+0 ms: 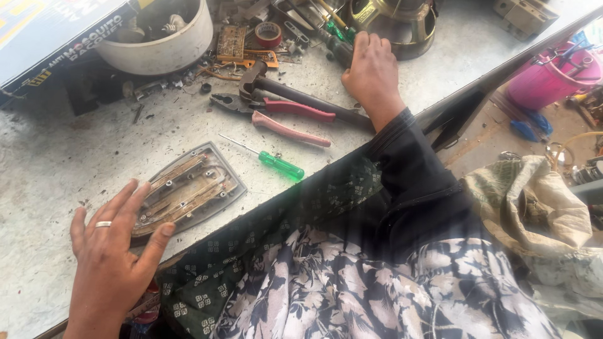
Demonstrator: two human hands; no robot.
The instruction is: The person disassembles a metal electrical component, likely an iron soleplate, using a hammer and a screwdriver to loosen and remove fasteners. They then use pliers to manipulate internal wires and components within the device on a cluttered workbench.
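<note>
Steadying iron soleplate (188, 186) with flat, released left hand (116, 242); right hand (372, 70) closing around dark tool handle (339, 50); next probably needs lifting it clear.

Silver ring on the left hand (113, 251); dark sleeve at the right hand (372, 69); floral-patterned dark garment.

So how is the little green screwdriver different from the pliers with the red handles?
The green screwdriver is one thin straight stick with a see-through green handle; the pliers have two red handles that spread apart. The screwdriver is smaller and lies alone near the metal iron plate under the left hand; the pliers lie against a dark hammer, nearer the right hand. Both lie flat on the grey table, untouched.
</note>
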